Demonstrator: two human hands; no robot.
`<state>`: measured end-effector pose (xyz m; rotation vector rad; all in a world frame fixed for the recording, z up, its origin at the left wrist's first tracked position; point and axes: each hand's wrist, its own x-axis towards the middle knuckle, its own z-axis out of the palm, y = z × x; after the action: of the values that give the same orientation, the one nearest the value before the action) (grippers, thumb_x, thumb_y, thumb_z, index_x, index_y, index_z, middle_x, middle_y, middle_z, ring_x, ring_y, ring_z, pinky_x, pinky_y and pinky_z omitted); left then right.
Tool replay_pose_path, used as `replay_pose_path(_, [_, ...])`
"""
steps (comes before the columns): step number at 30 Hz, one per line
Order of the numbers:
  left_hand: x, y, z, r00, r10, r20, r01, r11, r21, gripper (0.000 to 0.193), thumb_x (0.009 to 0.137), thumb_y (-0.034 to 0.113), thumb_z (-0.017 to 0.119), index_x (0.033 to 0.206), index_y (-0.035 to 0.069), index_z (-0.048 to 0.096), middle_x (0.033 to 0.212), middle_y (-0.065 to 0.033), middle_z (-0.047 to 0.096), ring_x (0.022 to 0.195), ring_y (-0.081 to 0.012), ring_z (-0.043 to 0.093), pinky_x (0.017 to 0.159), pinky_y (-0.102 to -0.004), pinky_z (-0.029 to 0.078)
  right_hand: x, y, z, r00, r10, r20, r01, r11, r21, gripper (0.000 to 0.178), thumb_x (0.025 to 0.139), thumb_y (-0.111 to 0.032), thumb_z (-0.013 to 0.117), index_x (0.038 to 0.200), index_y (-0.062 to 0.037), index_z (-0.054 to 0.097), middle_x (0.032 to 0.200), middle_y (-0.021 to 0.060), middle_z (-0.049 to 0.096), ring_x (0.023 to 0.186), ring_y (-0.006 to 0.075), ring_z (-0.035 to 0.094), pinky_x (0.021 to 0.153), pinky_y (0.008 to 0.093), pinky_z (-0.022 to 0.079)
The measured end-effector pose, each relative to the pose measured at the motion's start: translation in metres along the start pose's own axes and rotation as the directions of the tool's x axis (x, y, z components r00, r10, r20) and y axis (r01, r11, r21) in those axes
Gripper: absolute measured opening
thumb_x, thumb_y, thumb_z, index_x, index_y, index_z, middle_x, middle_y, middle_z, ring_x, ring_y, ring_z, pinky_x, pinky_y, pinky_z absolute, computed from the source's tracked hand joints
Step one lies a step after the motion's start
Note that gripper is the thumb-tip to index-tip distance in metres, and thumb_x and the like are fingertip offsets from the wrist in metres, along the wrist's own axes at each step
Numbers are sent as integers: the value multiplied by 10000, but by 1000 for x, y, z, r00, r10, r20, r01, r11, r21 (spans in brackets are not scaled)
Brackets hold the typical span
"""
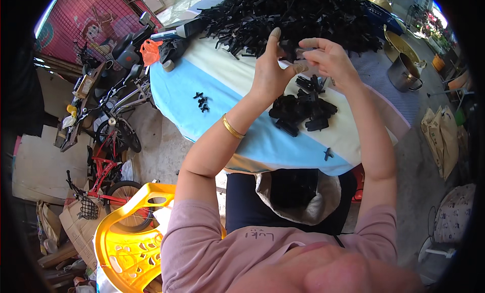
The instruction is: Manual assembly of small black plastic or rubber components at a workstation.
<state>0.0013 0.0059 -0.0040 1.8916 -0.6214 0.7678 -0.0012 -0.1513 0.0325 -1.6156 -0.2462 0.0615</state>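
My two hands meet over the near side of a big pile of black plastic parts (298,15). My left hand (270,73) has its thumb and a finger spread around a dark plastic part (288,49); its other fingers are mostly hidden. My right hand (331,63) pinches its fingertips together beside that part, and what they grip is too small to make out. Coverings wrap some fingertips of my left hand. Below my hands lies a smaller heap of black parts (298,109). Several tiny black pieces (202,102) sit to the left, and a single piece (328,153) near the front edge.
A striped cloth (187,86) covers the round table. Tape roll (168,66) and orange bag (150,51) lie at its left edge; a metal pot (404,72) stands at the right. An open pale sack (328,202) rests at my lap. A yellow chair (108,242) and bicycles (103,167) stand left.
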Motion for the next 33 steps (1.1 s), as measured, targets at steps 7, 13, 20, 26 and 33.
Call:
replay_pose_path(7, [-2, -1, 1, 978, -62, 197, 119, 950, -290, 727, 714, 18, 679, 1295, -42, 246, 1038, -139, 550, 968, -178, 547, 857, -302, 448, -7, -6, 5, 984, -122, 133, 127, 991, -34, 270, 759, -123, 643, 996, -12, 577, 665, 0, 541, 521, 21, 442, 430, 149, 306])
replay_pose_path(13, [1, -6, 4, 963, -74, 260, 217, 785, -581, 544, 784, 2, 578, 1264, -22, 325, 942, -77, 560, 842, -117, 548, 772, -257, 464, 4, 4, -5, 985, -103, 136, 87, 989, 116, 208, 851, -194, 549, 963, -21, 575, 605, -43, 480, 460, -11, 357, 398, 137, 240])
replay_pose_path(20, [4, -5, -4, 916, -169, 363, 376, 674, -636, 466, 805, -39, 523, 1243, -15, 366, 947, -68, 543, 887, -113, 531, 802, -250, 462, 3, 11, 2, 974, -188, 128, 203, 972, -117, 172, 844, -176, 550, 881, -17, 604, 625, -8, 529, 537, 31, 451, 470, 172, 339])
replay_pose_path(26, [4, -6, -3, 946, -90, 310, 287, 677, -678, 403, 805, -25, 547, 1188, -18, 420, 923, -71, 570, 830, -120, 560, 757, -258, 489, 2, 9, 2, 971, -211, 117, 229, 958, -172, 169, 840, -162, 555, 886, -10, 611, 626, 3, 545, 565, 47, 482, 500, 169, 372])
replay_pose_path(33, [7, -4, -7, 932, -138, 336, 345, 626, -699, 329, 805, -21, 552, 1124, -22, 470, 878, -62, 588, 800, -111, 565, 743, -245, 488, 0, 7, 2, 939, -307, 158, 326, 939, -111, 153, 839, -133, 549, 871, 1, 617, 645, 6, 564, 570, 47, 493, 509, 170, 393])
